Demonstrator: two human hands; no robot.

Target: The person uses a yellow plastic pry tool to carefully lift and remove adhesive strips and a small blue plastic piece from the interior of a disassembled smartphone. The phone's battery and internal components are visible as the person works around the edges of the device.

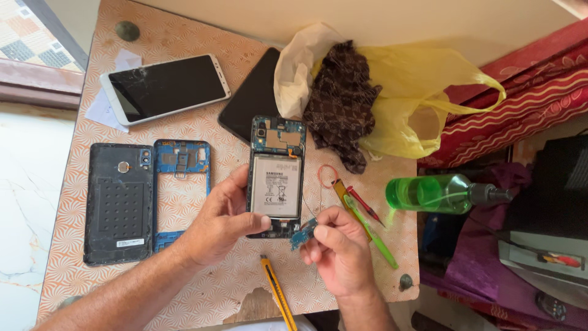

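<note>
Near the desk's (79,245) front edge, my left hand (220,224) steadies the opened phone (277,178), fingers wrapped round its side. My right hand (337,248) pinches a small blue circuit board (304,233) beside the phone's bottom end; I judge this the board-removal step, calling for careful handling.

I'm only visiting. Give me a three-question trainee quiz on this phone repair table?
1. True or false: the left hand steadies the opened phone.
2. What does the right hand pinch? A) small blue circuit board B) yellow utility knife C) green spray bottle
3. Which lies nearer the phone's left side: the blue mid-frame or the black back cover?

Key: 1 true; 2 A; 3 blue mid-frame.
</note>
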